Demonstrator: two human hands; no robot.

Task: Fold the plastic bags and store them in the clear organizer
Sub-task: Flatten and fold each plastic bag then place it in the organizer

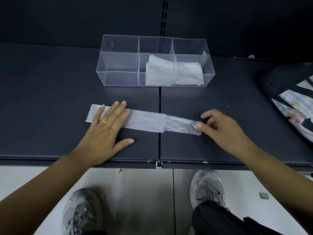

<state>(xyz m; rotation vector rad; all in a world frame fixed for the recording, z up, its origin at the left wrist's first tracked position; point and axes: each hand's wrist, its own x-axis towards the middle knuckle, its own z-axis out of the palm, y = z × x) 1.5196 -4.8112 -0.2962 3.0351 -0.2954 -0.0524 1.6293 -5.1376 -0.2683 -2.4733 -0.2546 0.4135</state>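
Two hands are on one plastic bag, which is folded into a long narrow strip and lies flat on the dark shelf, just in front of the clear organizer and apart from it. On the strip's left part, the left hand lies palm down with its four fingers straight and slightly spread, pressing the plastic flat. Its thumb sticks out to the side and rests on the bare shelf, and one gold ring shows on one finger. At the strip's right end, the right hand has its fingers curled, and its thumb and forefinger pinch the very tip of the plastic. The organizer has three compartments side by side. Two stacks of folded bags sit in it, one in the middle compartment and one in the right compartment. One black bag with a patterned panel lies at the shelf's far right. Two grey sneakers stand on the pale floor below.
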